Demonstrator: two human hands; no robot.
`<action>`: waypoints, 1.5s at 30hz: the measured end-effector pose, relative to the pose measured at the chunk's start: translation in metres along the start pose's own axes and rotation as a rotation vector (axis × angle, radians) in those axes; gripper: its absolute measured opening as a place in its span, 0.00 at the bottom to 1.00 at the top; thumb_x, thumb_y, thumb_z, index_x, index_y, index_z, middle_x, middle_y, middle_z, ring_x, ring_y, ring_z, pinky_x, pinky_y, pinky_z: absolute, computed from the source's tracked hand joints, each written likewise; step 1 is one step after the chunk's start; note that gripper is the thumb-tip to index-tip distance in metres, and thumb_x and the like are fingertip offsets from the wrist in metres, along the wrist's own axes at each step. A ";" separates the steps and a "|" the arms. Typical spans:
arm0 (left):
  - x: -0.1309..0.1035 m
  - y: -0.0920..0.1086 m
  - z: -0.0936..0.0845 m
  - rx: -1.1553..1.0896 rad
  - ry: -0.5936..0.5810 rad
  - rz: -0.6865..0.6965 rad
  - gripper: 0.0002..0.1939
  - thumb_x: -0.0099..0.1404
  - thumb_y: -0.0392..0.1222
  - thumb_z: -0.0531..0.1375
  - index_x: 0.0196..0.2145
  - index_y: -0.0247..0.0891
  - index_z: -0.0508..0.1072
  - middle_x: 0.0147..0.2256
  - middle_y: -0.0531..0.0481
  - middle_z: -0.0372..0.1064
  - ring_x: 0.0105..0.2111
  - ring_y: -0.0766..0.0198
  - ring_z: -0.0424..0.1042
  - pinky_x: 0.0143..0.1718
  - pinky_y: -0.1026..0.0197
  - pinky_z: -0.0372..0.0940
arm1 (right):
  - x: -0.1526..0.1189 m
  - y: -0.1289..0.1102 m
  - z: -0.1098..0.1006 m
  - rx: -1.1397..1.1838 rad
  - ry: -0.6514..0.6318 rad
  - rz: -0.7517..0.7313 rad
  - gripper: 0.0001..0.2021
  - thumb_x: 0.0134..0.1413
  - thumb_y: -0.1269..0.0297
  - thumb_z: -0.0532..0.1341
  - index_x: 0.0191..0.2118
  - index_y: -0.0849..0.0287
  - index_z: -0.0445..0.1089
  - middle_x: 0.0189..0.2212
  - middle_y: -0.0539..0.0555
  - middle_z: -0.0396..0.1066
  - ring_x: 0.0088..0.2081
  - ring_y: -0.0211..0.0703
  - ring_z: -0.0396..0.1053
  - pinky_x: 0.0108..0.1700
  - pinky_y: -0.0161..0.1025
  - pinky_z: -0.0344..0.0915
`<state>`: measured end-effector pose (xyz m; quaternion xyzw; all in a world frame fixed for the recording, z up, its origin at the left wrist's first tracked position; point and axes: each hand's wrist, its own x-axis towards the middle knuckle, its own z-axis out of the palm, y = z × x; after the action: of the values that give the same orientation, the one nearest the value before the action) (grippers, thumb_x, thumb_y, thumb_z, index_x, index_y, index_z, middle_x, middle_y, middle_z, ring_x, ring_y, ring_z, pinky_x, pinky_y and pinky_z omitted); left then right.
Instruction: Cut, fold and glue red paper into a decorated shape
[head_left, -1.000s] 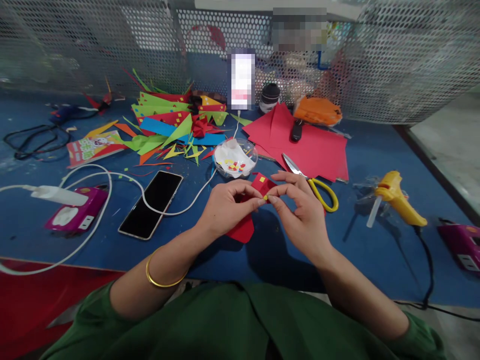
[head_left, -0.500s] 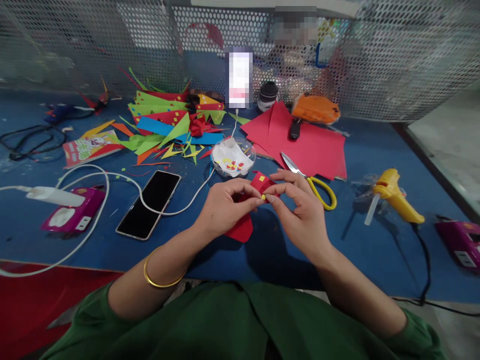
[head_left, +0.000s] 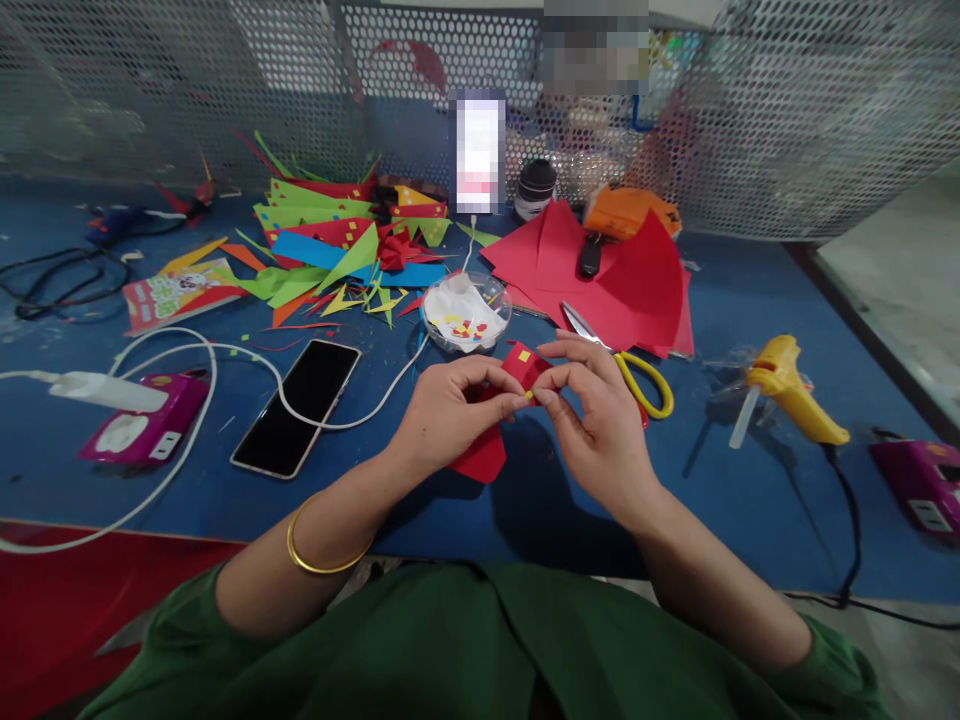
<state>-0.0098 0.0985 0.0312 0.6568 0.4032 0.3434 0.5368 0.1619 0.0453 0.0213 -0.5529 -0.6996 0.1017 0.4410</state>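
Red folded paper point(head_left: 481, 460) is in my left hand point(head_left: 450, 410), whose fingers are closed on it. A yellow paper square point(head_left: 524, 356) lies on its upper part. My right hand point(head_left: 604, 430) pinches at a tiny yellow paper piece point(head_left: 529, 394), with its fingertips against the paper and close to my left thumb. Fingers cover part of the red paper. Just beyond my hands stands a clear bowl point(head_left: 495, 335) with small red and yellow paper bits on a white lining. Scissors point(head_left: 646, 385) with yellow handles lie beside my right hand.
A phone point(head_left: 296, 408) and a purple power socket point(head_left: 176, 410) with a white cable lie left. Cut coloured paper point(head_left: 315, 262) is heaped at the back. Red sheets point(head_left: 622, 300) lie behind the scissors. A yellow glue gun point(head_left: 795, 390) rests right, near another purple socket point(head_left: 922, 480).
The right edge of the top red sheet has curled upward. My right fingertips have shifted slightly at the yellow piece; my left hand stays in place.
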 end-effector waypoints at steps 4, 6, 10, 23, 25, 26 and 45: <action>0.000 -0.001 0.002 -0.091 0.023 -0.082 0.10 0.57 0.42 0.68 0.31 0.37 0.71 0.25 0.56 0.72 0.24 0.68 0.75 0.29 0.66 0.70 | 0.002 0.003 -0.001 0.001 0.064 0.029 0.05 0.63 0.68 0.57 0.35 0.54 0.68 0.47 0.58 0.71 0.57 0.51 0.67 0.57 0.54 0.65; 0.001 -0.002 0.004 -0.137 0.050 -0.101 0.12 0.57 0.39 0.68 0.34 0.38 0.67 0.25 0.57 0.71 0.23 0.68 0.75 0.27 0.66 0.70 | 0.003 0.005 -0.001 -0.008 0.074 0.024 0.05 0.63 0.68 0.57 0.35 0.55 0.68 0.47 0.58 0.71 0.56 0.51 0.67 0.56 0.54 0.65; 0.001 -0.003 0.007 -0.170 0.069 -0.142 0.16 0.57 0.38 0.67 0.40 0.38 0.65 0.27 0.56 0.74 0.22 0.68 0.75 0.26 0.67 0.70 | 0.003 0.005 0.000 -0.063 0.057 -0.017 0.04 0.63 0.68 0.57 0.36 0.54 0.68 0.47 0.58 0.71 0.57 0.52 0.67 0.56 0.55 0.64; 0.001 -0.002 0.008 -0.182 -0.005 -0.160 0.07 0.59 0.40 0.65 0.36 0.35 0.77 0.29 0.52 0.76 0.21 0.71 0.71 0.25 0.68 0.69 | 0.003 0.005 0.002 -0.211 0.056 -0.085 0.04 0.63 0.68 0.57 0.36 0.53 0.67 0.47 0.57 0.72 0.56 0.54 0.67 0.56 0.55 0.62; 0.001 -0.001 0.008 -0.185 -0.014 -0.162 0.06 0.59 0.40 0.65 0.34 0.35 0.77 0.28 0.53 0.75 0.21 0.72 0.71 0.25 0.68 0.68 | 0.003 0.005 0.002 -0.223 0.058 -0.086 0.03 0.63 0.68 0.57 0.37 0.53 0.67 0.47 0.58 0.72 0.56 0.54 0.67 0.56 0.55 0.62; 0.001 -0.001 0.008 -0.187 -0.019 -0.165 0.06 0.59 0.39 0.65 0.34 0.35 0.77 0.27 0.53 0.74 0.21 0.72 0.71 0.25 0.68 0.67 | 0.003 0.005 0.003 -0.227 0.058 -0.085 0.03 0.63 0.67 0.57 0.37 0.54 0.67 0.47 0.58 0.72 0.56 0.54 0.67 0.56 0.55 0.62; 0.002 -0.003 0.010 -0.221 -0.026 -0.174 0.06 0.58 0.40 0.66 0.28 0.35 0.75 0.24 0.55 0.71 0.19 0.73 0.69 0.21 0.70 0.65 | 0.001 0.001 0.005 -0.191 0.082 -0.068 0.03 0.61 0.69 0.59 0.36 0.54 0.67 0.43 0.58 0.72 0.53 0.53 0.69 0.54 0.55 0.65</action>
<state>-0.0007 0.0966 0.0260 0.5606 0.4112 0.3295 0.6388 0.1590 0.0487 0.0181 -0.5722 -0.7057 -0.0031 0.4179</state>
